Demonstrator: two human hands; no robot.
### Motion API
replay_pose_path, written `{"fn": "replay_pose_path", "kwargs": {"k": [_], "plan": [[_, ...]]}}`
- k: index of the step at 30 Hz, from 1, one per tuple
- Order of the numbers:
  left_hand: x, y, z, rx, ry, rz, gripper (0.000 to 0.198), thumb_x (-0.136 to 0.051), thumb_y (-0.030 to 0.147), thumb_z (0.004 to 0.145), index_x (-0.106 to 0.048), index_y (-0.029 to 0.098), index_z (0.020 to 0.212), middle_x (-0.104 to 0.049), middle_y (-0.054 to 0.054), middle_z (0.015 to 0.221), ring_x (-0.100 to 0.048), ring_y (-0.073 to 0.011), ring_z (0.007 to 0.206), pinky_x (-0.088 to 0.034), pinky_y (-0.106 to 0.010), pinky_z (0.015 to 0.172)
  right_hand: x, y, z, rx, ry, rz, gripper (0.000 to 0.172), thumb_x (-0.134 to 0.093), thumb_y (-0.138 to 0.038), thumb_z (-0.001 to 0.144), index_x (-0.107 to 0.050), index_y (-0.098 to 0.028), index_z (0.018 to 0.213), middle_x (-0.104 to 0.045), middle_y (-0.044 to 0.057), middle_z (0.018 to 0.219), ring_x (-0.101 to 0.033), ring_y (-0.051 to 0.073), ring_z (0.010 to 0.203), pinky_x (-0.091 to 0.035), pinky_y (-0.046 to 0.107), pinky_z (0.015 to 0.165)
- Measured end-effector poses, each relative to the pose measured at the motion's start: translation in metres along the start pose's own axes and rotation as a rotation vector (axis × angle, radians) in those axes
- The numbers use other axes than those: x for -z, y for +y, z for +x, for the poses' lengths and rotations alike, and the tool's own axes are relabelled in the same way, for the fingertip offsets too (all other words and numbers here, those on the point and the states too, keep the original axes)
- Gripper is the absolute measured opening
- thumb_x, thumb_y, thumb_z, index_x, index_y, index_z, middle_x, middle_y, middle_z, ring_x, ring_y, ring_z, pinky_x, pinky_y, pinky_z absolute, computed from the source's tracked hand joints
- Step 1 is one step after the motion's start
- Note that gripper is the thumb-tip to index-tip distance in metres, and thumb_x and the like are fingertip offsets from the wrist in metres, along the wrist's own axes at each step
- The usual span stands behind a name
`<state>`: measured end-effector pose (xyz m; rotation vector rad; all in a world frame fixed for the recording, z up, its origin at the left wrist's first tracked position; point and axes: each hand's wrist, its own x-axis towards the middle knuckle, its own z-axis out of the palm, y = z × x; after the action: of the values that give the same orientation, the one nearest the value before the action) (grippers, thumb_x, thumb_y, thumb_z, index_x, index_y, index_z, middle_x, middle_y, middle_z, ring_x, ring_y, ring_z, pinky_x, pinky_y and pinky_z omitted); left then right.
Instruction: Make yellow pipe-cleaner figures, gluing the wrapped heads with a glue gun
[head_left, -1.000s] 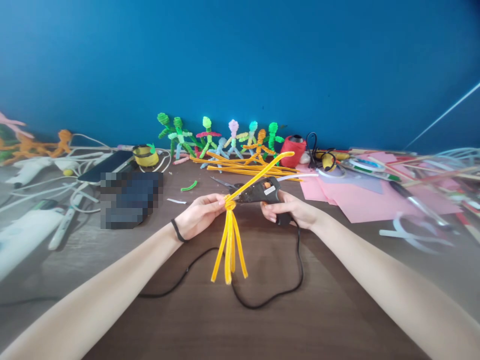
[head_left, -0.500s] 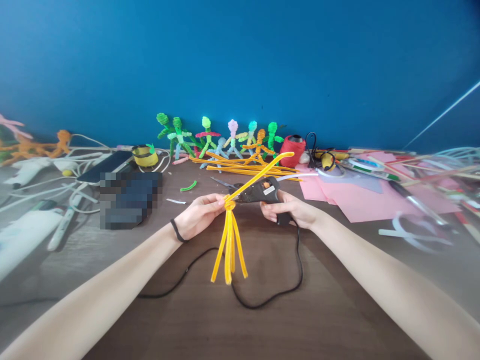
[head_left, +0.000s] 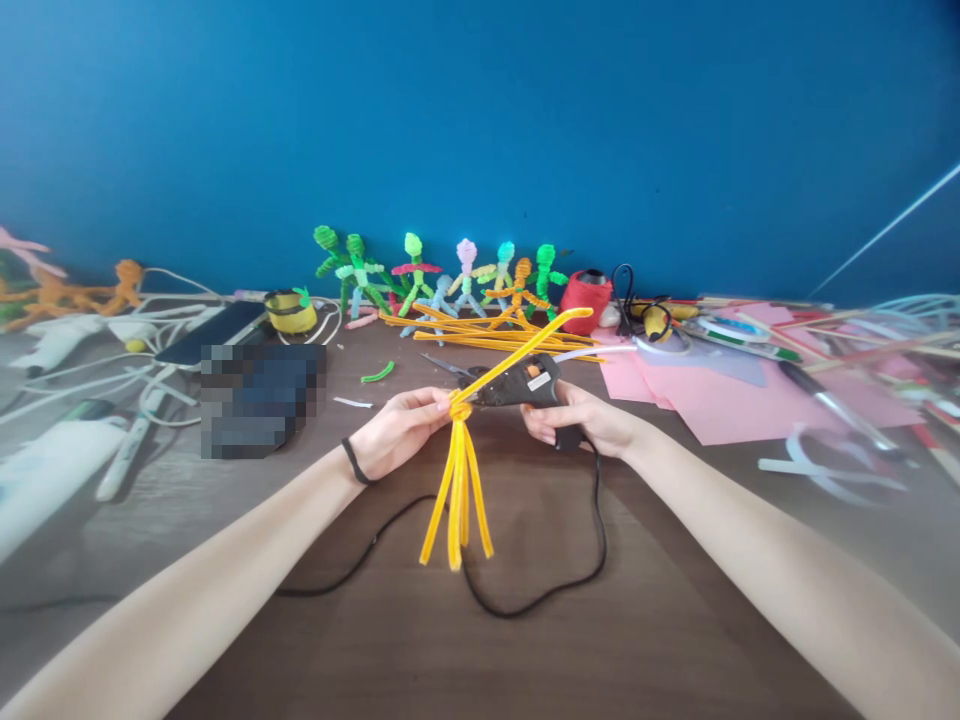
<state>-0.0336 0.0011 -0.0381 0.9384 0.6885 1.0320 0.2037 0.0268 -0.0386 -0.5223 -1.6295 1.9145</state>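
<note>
Pinched at its knot by my left hand (head_left: 401, 432) is a bundle of yellow pipe cleaners (head_left: 459, 490). Several ends hang down from the knot, and one long end slants up to the right. My right hand (head_left: 581, 420) is wrapped round the handle of a black hot glue gun (head_left: 521, 383). The gun's nozzle points left, close to the knot; whether it touches cannot be seen. A white glue stick (head_left: 596, 350) sticks out of the gun's back. Behind the gun, scissors (head_left: 450, 366) lie partly hidden.
Pipe-cleaner figures (head_left: 465, 270) lean along the blue wall. Before them lie loose orange pipe cleaners (head_left: 480, 335) and a red roll (head_left: 586, 300). Pink paper (head_left: 720, 400) is at right, phones (head_left: 214, 335) and cables at left. The gun's black cord (head_left: 525, 608) loops across the table.
The hands hold almost the same pose. The slanting yellow end has shifted slightly right and down, and the hanging ends have swung a little left.
</note>
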Motion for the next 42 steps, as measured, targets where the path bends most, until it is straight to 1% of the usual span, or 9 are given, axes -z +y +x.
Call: {"fn": "replay_pose_path", "kwargs": {"k": [19,24,27,29,32,34,36,39,42], "plan": [[0.000,0.000,0.000,0.005,0.010,-0.009,0.010,-0.073,0.017,0.061,-0.064,0.012,0.063,-0.066,-0.003,0.073,-0.059,-0.0123,0.074,-0.041,-0.024,0.074,-0.001,-0.001,-0.001,0.005,0.003,-0.031,0.011,-0.055,-0.019,0.078,-0.046,-0.013,0.075,-0.045,-0.003,0.054,-0.041,0.009,0.051,-0.028,0.024,0.052],[0.000,0.000,0.000,0.006,0.018,-0.012,0.011,-0.073,0.016,0.060,-0.063,0.012,0.062,-0.066,-0.003,0.073,-0.059,-0.0126,0.074,-0.041,-0.024,0.073,-0.001,-0.003,-0.001,0.004,-0.002,-0.067,0.012,-0.055,-0.019,0.078,-0.046,-0.014,0.072,-0.047,-0.002,0.054,-0.042,0.009,0.053,-0.030,0.024,0.053],[-0.001,0.000,0.000,0.009,0.020,-0.008,0.008,-0.071,0.015,0.063,-0.064,0.012,0.063,-0.066,-0.004,0.075,-0.059,-0.0126,0.074,-0.041,-0.025,0.073,0.000,-0.004,0.000,-0.025,0.001,-0.077,0.013,-0.056,-0.020,0.077,-0.049,-0.013,0.070,-0.052,0.000,0.059,-0.046,0.009,0.055,-0.034,0.024,0.054],[-0.001,0.000,0.000,0.009,0.017,-0.010,0.006,-0.070,0.014,0.064,-0.064,0.011,0.064,-0.066,-0.004,0.074,-0.058,-0.0124,0.073,-0.040,-0.025,0.074,0.001,-0.002,0.000,-0.054,0.045,-0.041,0.012,-0.059,-0.021,0.075,-0.052,-0.012,0.071,-0.057,0.003,0.066,-0.050,0.010,0.059,-0.037,0.023,0.056],[-0.001,0.000,0.000,0.005,0.016,-0.019,0.006,-0.070,0.014,0.064,-0.064,0.011,0.065,-0.065,-0.004,0.071,-0.057,-0.0124,0.071,-0.039,-0.026,0.075,0.000,0.002,0.002,-0.082,0.188,0.088,0.014,-0.063,-0.023,0.072,-0.056,-0.012,0.074,-0.061,0.004,0.074,-0.056,0.011,0.064,-0.043,0.024,0.061],[0.000,0.000,0.000,0.008,0.021,-0.021,0.005,-0.069,0.014,0.065,-0.065,0.011,0.066,-0.065,-0.004,0.071,-0.057,-0.0122,0.070,-0.039,-0.026,0.075,0.000,0.005,0.004,-0.071,0.288,0.159,0.016,-0.064,-0.026,0.072,-0.057,-0.012,0.075,-0.063,0.005,0.077,-0.058,0.012,0.067,-0.045,0.023,0.063],[0.000,0.000,0.000,0.010,0.024,-0.017,0.005,-0.069,0.014,0.065,-0.065,0.012,0.065,-0.064,-0.004,0.071,-0.056,-0.0119,0.070,-0.039,-0.026,0.074,-0.001,0.006,0.006,-0.035,0.379,0.184,0.021,-0.062,-0.032,0.073,-0.058,-0.012,0.077,-0.064,0.007,0.081,-0.059,0.013,0.069,-0.045,0.023,0.061],[-0.001,0.000,0.000,0.005,0.021,-0.013,0.008,-0.070,0.016,0.064,-0.064,0.012,0.063,-0.064,-0.003,0.071,-0.056,-0.0120,0.071,-0.039,-0.025,0.073,-0.002,0.006,0.008,0.038,0.502,0.110,0.028,-0.056,-0.041,0.077,-0.056,-0.014,0.081,-0.065,0.006,0.077,-0.059,0.013,0.064,-0.044,0.023,0.056],[-0.001,0.001,-0.001,0.002,0.014,-0.009,0.009,-0.071,0.017,0.063,-0.063,0.013,0.063,-0.064,-0.003,0.071,-0.056,-0.0118,0.070,-0.039,-0.026,0.073,0.001,0.003,0.010,0.067,0.622,-0.091,0.032,-0.051,-0.046,0.079,-0.057,-0.014,0.077,-0.063,0.005,0.066,-0.054,0.012,0.054,-0.041,0.023,0.049]]}}
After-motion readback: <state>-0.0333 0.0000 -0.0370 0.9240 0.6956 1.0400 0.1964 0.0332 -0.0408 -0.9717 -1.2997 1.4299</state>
